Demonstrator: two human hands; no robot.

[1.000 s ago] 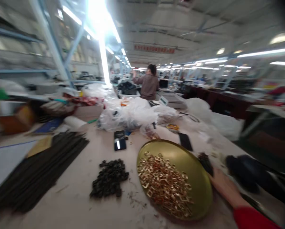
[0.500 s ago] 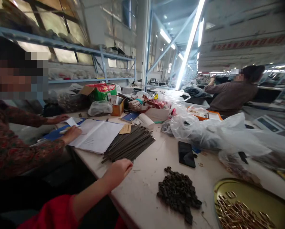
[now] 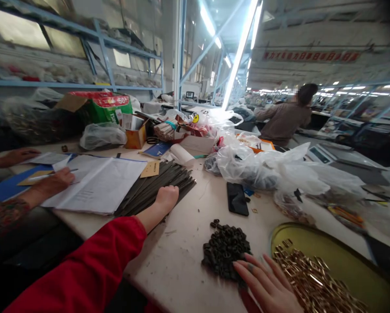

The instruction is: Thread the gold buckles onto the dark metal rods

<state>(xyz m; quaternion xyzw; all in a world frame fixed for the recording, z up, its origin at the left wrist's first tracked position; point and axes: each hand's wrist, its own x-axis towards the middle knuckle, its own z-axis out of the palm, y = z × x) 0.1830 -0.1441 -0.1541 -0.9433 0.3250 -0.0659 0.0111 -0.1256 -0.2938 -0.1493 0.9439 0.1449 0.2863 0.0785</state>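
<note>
- Left hand (image 3: 166, 198): fingers curled loosely, resting on dark strips (image 3: 155, 191), far left on table (image 3: 181, 261).
- Right hand (image 3: 268, 284): fingers (image 3: 247, 266) spread flat, touching black pieces (image 3: 225, 250), beside gold tray (image 3: 345, 261).

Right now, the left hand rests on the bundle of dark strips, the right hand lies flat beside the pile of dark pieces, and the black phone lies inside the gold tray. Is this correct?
Not quite. In the head view the black phone lies on the bare table, apart from the gold tray, which holds gold-coloured pieces. The rest holds: left hand on the dark strips, right hand flat beside the dark pieces.
</note>
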